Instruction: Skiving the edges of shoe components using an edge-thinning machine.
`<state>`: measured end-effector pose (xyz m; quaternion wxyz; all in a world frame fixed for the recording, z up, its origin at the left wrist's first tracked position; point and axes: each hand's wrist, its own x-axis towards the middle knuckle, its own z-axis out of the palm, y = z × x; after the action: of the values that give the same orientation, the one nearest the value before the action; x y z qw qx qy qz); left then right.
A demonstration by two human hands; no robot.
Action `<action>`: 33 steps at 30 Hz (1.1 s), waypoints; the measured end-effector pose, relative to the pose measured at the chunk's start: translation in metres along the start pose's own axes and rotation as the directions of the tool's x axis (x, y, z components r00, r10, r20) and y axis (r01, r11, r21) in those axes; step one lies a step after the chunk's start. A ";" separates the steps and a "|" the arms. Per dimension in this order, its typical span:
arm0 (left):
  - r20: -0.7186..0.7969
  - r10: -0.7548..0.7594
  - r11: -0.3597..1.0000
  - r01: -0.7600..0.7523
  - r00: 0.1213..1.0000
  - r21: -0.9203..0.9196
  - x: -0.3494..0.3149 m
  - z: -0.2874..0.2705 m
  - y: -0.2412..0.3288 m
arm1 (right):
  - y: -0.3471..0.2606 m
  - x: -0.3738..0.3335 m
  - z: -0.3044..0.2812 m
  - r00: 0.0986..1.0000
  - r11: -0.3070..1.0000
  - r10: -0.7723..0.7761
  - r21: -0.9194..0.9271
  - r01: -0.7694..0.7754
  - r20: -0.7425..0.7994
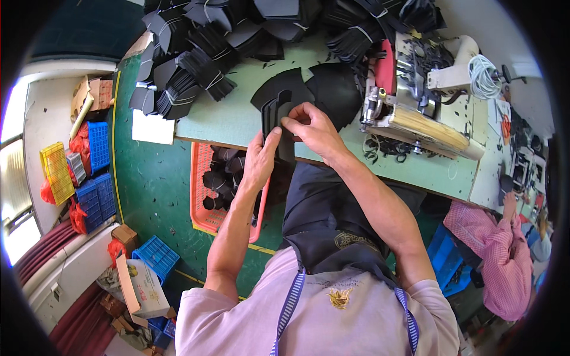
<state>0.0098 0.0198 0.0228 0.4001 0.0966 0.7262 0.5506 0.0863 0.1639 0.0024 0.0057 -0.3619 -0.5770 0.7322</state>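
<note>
Over the front edge of the pale green table (231,121), my left hand (259,159) grips a small stack of thin black flat pieces (271,114) with rounded ends, held upright and slightly fanned. My right hand (317,132) has thumb and forefinger pinched on the edge of a piece at the right of the stack. Larger curved black sheets (335,89) lie flat on the table just beyond both hands. The material could be leather or foam; I cannot tell which.
Bundles of black pieces (205,68) tied with bands crowd the table's far side. A bench machine (415,118) stands at right amid black scraps. An orange crate (199,178) with black bundles sits below the table. Another person's pink checked sleeve (504,267) shows at far right.
</note>
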 end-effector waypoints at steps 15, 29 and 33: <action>0.092 0.031 0.993 -0.020 0.995 -0.120 0.012 0.017 -0.008 | -0.008 -0.020 -0.023 1.000 0.990 0.010 0.144 -0.012 0.008; -0.036 -0.103 0.732 0.051 0.994 -0.680 0.028 -0.001 -0.026 | -0.007 0.005 -0.034 0.527 0.328 -0.834 -0.915 0.236 -0.163; -0.032 -0.092 0.753 0.049 0.995 -0.656 0.024 -0.003 -0.022 | 0.020 0.021 -0.017 0.975 0.945 -0.175 -0.301 0.127 -0.139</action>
<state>-0.0017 0.0237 -0.0077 0.4064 -0.0937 0.5032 0.7569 0.0878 0.1801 -0.0263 0.0563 -0.3724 -0.7017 0.6048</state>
